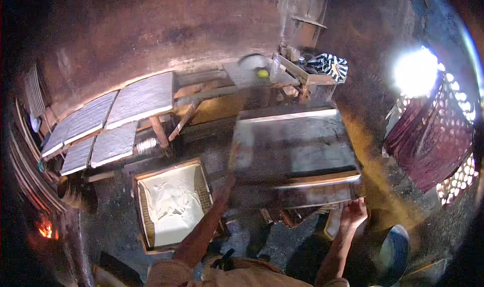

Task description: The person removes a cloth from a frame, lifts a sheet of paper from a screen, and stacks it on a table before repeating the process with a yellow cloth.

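Observation:
A large rectangular framed tray [292, 143] with a dark, blurred surface spans the space in front of me. My right hand [354, 212] is closed on its near right corner. At the left edge, my left hand [228, 186] holds the other side, its fingers dark and smeared by motion. Left of the tray, a square wooden frame [138, 211] lies low, with a creased white cloth [174, 198] inside it. Dark wooden pieces [295, 217] show beneath the tray's near edge.
Pale ridged panels [141, 100] lean on a wooden rack along the wall. A fire [45, 229] burns at lower left. At the back, a wooden box [317, 78] holds striped cloth, near a yellow-green fruit [262, 73]. Maroon cloth [426, 135] hangs right; a round basin [395, 254] stands below.

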### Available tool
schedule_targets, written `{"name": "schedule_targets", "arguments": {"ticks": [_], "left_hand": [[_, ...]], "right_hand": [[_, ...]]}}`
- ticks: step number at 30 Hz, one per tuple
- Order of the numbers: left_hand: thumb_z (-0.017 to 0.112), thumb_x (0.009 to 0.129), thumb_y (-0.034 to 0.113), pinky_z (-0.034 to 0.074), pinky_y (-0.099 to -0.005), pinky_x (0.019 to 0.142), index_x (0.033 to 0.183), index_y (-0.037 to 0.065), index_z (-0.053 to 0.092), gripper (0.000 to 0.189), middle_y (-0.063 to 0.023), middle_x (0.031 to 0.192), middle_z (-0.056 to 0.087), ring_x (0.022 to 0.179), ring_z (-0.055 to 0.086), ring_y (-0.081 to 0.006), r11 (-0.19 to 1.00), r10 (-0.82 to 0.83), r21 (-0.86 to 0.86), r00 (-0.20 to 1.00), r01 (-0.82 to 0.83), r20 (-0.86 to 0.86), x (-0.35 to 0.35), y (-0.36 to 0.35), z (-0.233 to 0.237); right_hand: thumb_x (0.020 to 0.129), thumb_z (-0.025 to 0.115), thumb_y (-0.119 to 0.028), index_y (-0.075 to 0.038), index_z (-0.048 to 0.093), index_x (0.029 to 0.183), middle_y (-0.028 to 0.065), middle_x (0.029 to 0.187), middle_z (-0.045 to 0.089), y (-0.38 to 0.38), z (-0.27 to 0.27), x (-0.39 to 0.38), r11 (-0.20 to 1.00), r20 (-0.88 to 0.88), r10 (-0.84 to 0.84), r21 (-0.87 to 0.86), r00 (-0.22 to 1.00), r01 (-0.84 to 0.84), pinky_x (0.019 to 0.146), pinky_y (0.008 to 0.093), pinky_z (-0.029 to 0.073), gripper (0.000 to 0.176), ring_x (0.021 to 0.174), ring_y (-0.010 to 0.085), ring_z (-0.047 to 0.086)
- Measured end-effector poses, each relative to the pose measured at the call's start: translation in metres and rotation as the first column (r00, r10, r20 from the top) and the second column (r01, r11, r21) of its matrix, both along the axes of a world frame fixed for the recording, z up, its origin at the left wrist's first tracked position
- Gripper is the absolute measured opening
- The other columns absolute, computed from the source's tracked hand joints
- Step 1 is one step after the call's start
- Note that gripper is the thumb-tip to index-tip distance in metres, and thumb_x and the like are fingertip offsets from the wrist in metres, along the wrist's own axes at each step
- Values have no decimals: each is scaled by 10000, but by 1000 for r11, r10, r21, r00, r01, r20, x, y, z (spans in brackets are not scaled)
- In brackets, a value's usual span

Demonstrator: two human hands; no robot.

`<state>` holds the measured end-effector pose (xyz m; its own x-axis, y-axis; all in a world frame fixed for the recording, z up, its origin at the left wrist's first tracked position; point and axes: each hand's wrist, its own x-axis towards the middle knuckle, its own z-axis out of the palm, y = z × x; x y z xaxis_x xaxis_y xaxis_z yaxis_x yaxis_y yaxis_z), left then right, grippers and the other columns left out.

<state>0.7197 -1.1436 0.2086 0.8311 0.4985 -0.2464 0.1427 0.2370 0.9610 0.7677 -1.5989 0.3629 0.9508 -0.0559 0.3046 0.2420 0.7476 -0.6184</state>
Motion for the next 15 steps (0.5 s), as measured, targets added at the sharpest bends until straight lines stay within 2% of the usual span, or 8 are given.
{"name": "schedule_targets", "arguments": {"ticks": [2, 4, 6, 7, 10, 12, 14, 15], "left_hand": [[638, 684, 499, 364, -435, 861, 1146, 22, 486, 682, -169, 1144, 486, 1038, 464, -319, 984, -54, -166, 997, 63, 57, 35, -37, 50], [632, 668, 534, 361, -431, 871, 1177, 26, 459, 739, -177, 1192, 460, 1078, 446, -325, 987, -74, -131, 989, 91, 130, 60, -56, 62], [589, 728, 497, 355, -425, 893, 1187, 25, 443, 674, -158, 1237, 428, 1120, 422, -299, 981, -190, 36, 979, 193, -70, 81, -59, 50], [574, 748, 485, 353, -422, 900, 1190, 25, 438, 652, -151, 1252, 417, 1134, 413, -290, 969, -219, 84, 965, 233, -144, 87, -59, 40], [483, 829, 427, 408, -399, 825, 1160, 24, 447, 522, -127, 1169, 486, 996, 506, -273, 982, -189, -15, 981, 189, 42, 77, -52, 0], [429, 868, 420, 449, -375, 757, 1140, 28, 456, 477, -114, 1072, 541, 878, 564, -250, 966, -186, -162, 976, 203, 112, 47, -30, 9], [405, 880, 432, 471, -359, 713, 1129, 32, 461, 474, -108, 1004, 574, 806, 592, -232, 940, -165, -286, 982, 184, 90, -1, 6, 13], [468, 849, 416, 463, -338, 633, 1062, 51, 506, 425, -86, 880, 590, 695, 585, -195, 945, 13, -326, 999, 2, 44, -26, 29, -13]], "right_hand": [[723, 573, -219, -11, 510, 1097, 116, 1019, 575, -42, -22, 32, 988, 139, 132, 58, 981, -141, 831, 333, 405, 433, 929, 251, 539], [740, 562, -252, -27, 541, 1024, 87, 966, 585, -57, -28, 51, 981, -65, -193, -48, 979, 190, 770, 320, 411, 363, 842, 234, 543], [761, 513, -249, -15, 546, 1023, 97, 972, 576, -59, -41, 56, 963, -108, -262, -91, 959, 253, 766, 324, 404, 352, 861, 234, 532], [790, 448, -246, -34, 521, 1085, 98, 1028, 561, -66, -60, 55, 960, -262, -267, -151, 927, 234, 820, 345, 389, 370, 930, 238, 515], [820, 414, -237, -67, 517, 1124, 107, 1104, 541, -63, -94, 36, 942, -452, -309, -268, 837, 202, 857, 404, 380, 363, 1005, 235, 498], [810, 466, -257, -55, 542, 1069, 102, 1087, 551, -67, -126, 19, 922, -573, -387, -240, 722, 303, 749, 384, 430, 337, 961, 220, 517], [818, 425, -353, -82, 489, 1158, 46, 1197, 487, -79, -182, 1, 876, -513, -414, -450, 752, 176, 872, 428, 343, 439, 1042, 225, 462], [822, 424, -371, -101, 485, 1166, 44, 1178, 491, -85, -220, -8, 681, -479, -534, -732, 697, 18, 857, 421, 353, 442, 1030, 220, 462]]}}
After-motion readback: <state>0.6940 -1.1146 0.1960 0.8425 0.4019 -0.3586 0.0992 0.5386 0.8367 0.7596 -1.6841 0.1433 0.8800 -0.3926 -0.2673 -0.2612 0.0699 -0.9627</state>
